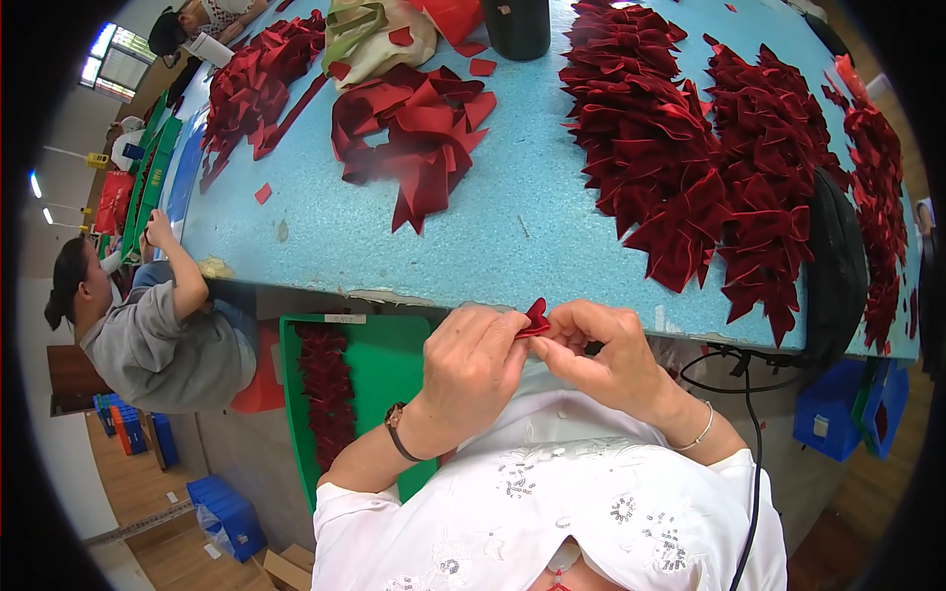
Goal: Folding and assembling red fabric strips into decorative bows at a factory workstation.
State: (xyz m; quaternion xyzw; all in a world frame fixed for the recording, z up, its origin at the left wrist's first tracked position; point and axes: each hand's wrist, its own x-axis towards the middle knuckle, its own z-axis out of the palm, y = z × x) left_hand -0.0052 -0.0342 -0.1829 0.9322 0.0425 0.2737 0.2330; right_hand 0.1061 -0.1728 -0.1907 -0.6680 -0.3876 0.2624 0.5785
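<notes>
Between my two hands, just off the table's near edge, is a small piece of dark red ribbon (535,319), folded and partly hidden by my fingers. My left hand (475,350) pinches its left side, with the fingers curled over it. On the other side, my right hand (606,353) holds it between thumb and forefinger. Beyond my hands on the blue table (483,236) lies a loose tangle of red ribbon (419,138). To the right are dense rows of dark red bows (645,138), with a second row of bows (769,177) beside them.
A green bin (370,384) holding red bows stands left of my lap. A black bag (836,266) sits at the table's right, with a black cable (754,433) hanging down. A dark cup (517,28) and cloth bag (379,39) stand farther back. A person (177,325) sits left.
</notes>
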